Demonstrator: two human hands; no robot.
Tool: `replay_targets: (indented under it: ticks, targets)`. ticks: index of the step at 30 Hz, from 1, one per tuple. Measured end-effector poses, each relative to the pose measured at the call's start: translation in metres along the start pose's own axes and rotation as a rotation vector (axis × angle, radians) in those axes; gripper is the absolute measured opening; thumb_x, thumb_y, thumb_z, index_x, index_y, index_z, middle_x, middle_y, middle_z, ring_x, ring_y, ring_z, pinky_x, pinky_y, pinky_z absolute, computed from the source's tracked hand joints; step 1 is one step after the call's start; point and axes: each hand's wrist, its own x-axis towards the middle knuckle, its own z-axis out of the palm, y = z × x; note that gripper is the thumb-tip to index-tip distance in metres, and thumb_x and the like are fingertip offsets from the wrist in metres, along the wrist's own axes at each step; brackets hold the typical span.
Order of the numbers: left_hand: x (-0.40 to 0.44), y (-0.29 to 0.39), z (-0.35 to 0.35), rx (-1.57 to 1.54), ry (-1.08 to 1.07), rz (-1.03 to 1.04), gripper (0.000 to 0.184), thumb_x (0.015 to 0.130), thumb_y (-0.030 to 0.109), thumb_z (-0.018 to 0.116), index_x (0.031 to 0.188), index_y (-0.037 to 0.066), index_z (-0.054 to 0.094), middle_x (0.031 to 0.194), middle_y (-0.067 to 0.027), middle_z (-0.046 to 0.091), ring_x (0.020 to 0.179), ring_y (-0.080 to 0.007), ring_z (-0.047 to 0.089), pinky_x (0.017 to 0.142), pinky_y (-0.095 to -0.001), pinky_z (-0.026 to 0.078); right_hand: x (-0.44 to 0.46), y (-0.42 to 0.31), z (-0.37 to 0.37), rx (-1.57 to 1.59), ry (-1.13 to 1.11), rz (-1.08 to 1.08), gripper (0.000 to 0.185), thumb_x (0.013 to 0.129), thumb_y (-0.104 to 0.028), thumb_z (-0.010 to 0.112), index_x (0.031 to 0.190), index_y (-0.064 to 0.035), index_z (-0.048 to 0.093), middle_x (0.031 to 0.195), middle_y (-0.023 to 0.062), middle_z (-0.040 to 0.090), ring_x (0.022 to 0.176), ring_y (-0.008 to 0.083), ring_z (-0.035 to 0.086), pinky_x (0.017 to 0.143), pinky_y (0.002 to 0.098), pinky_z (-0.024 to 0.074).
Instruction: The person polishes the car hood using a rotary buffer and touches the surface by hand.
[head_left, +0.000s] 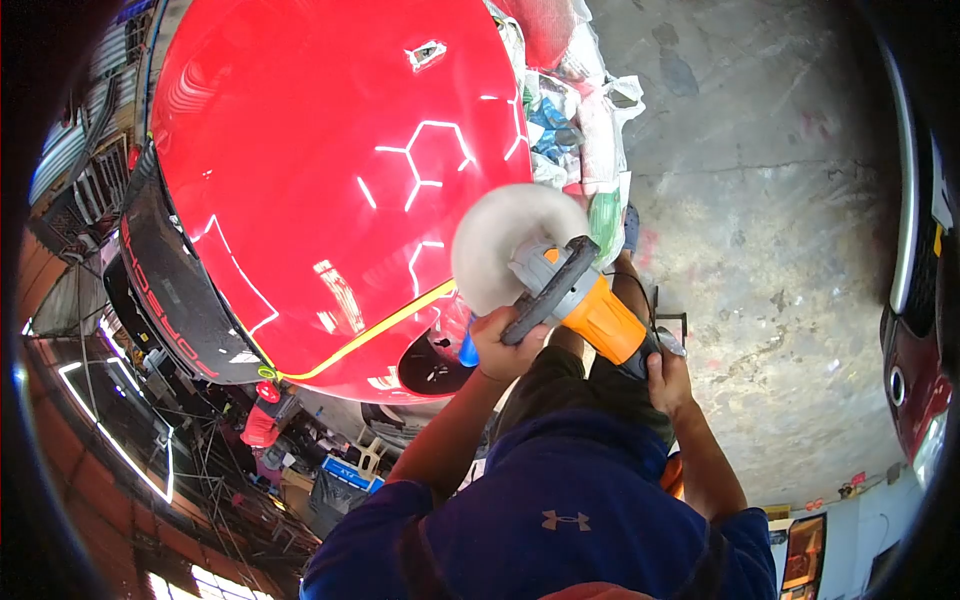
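Note:
An orange and grey polisher [607,318] with a wide white pad [500,235] is held in both hands. My left hand [508,345] wraps round its black front handle [552,290]. At the rear, my right hand [667,380] grips the dark end of the body. The pad looks smeared and overlaps the edge of a glossy red car panel [300,180]. Whether it touches the panel, I cannot tell. Yellow tape [370,335] crosses the red bodywork towards the pad. Something blue [468,347] shows beside my left hand, partly hidden.
Plastic bags [600,130] full of stuff lie along the panel's right side. Concrete floor [740,250] stretches to the right, with a dark red car [915,370] at the far edge. A black part with red lettering [165,290] borders the panel's left. A person in red [262,425] is lower left.

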Motion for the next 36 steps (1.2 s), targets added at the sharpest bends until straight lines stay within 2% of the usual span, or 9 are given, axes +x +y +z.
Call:
replay_targets:
  ticks: [13,16,18,20,24,25,26,31,36]
  targets:
    - [-0.038,0.009,0.0,-0.001,-0.024,-0.057,0.038,0.08,0.029,0.084,0.069,0.003,0.058,0.059,-0.0105,0.053,0.051,-0.0244,0.053,0.052,-0.0356,0.043,-0.039,0.043,0.011,-0.019,-0.048,0.044,0.077,0.103,-0.058,0.043,0.117,0.0144,0.062,0.09,0.0395,0.067,0.094,0.0533,0.068,0.083,0.0504,0.054]
    - [-0.054,0.061,-0.001,-0.002,-0.009,-0.017,0.046,0.088,0.041,0.078,0.068,0.003,0.059,0.055,-0.0032,0.05,0.052,-0.0112,0.049,0.049,-0.0317,0.04,-0.064,0.043,-0.012,0.105,-0.296,0.355,0.078,0.104,-0.06,0.041,0.127,0.0123,0.06,0.099,0.0336,0.07,0.098,0.0443,0.07,0.09,0.0454,0.0535]
    - [-0.084,0.08,-0.003,-0.077,-0.04,-0.101,0.053,0.081,0.042,0.085,0.063,0.005,0.052,0.054,-0.0051,0.046,0.05,-0.0146,0.048,0.048,-0.0364,0.039,-0.089,0.044,-0.029,0.214,-0.393,0.463,0.08,0.104,-0.062,0.041,0.135,0.0102,0.057,0.111,0.0274,0.07,0.107,0.0362,0.068,0.097,0.0413,0.0505]
    - [-0.103,0.104,-0.014,-0.131,-0.145,0.073,0.032,0.075,0.025,0.09,0.08,0.001,0.069,0.063,-0.0097,0.059,0.054,-0.023,0.06,0.054,-0.0366,0.046,-0.112,0.04,-0.041,0.336,-0.376,0.379,0.084,0.103,-0.066,0.04,0.141,0.0076,0.053,0.126,0.0202,0.067,0.12,0.0278,0.062,0.106,0.0376,0.0454]
    - [-0.132,0.126,-0.021,-0.175,-0.263,0.483,0.041,0.07,0.03,0.094,0.067,0.009,0.059,0.061,-0.0066,0.056,0.052,-0.0262,0.058,0.05,-0.0358,0.043,-0.099,0.032,-0.05,0.595,-0.608,0.207,0.095,0.098,-0.076,0.039,0.151,0.0017,0.044,0.153,0.0145,0.049,0.143,0.0234,0.043,0.118,0.0384,0.0331]
    - [-0.138,0.132,-0.022,-0.213,-0.268,0.545,0.042,0.07,0.032,0.093,0.067,0.008,0.059,0.061,-0.0062,0.056,0.052,-0.0257,0.059,0.05,-0.0354,0.043,-0.091,0.032,-0.041,0.578,-0.65,0.183,0.088,0.1,-0.072,0.041,0.15,0.0006,0.047,0.151,0.013,0.051,0.141,0.0239,0.046,0.116,0.0397,0.0372]
    - [-0.144,0.137,-0.025,-0.248,-0.272,0.608,0.043,0.071,0.035,0.093,0.067,0.008,0.059,0.061,-0.0058,0.056,0.052,-0.0252,0.059,0.051,-0.0349,0.043,-0.093,0.03,-0.03,0.724,-0.638,0.315,0.084,0.093,-0.063,0.064,0.146,0.0009,0.049,0.141,0.0168,0.059,0.129,0.0294,0.058,0.107,0.0434,0.048]
    - [-0.204,0.123,-0.045,-0.392,-0.203,0.839,0.051,0.075,0.047,0.088,0.066,0.006,0.058,0.061,-0.0057,0.055,0.052,-0.0235,0.058,0.052,-0.0347,0.043,-0.13,-0.009,0.009,1.167,-0.994,0.035,0.081,0.088,-0.052,0.072,0.144,0.0019,0.05,0.135,0.0196,0.062,0.123,0.034,0.062,0.103,0.0466,0.0506]
    - [-0.281,0.057,-0.086,-0.241,-0.167,0.973,0.06,0.082,0.06,0.078,0.073,0.003,0.06,0.071,-0.0105,0.06,0.062,-0.0302,0.06,0.06,-0.0381,0.046,-0.225,0.006,0.067,1.06,-1.029,-0.149,0.08,0.083,-0.041,0.081,0.143,0.0029,0.05,0.13,0.0224,0.065,0.117,0.0386,0.066,0.1,0.0498,0.0532]
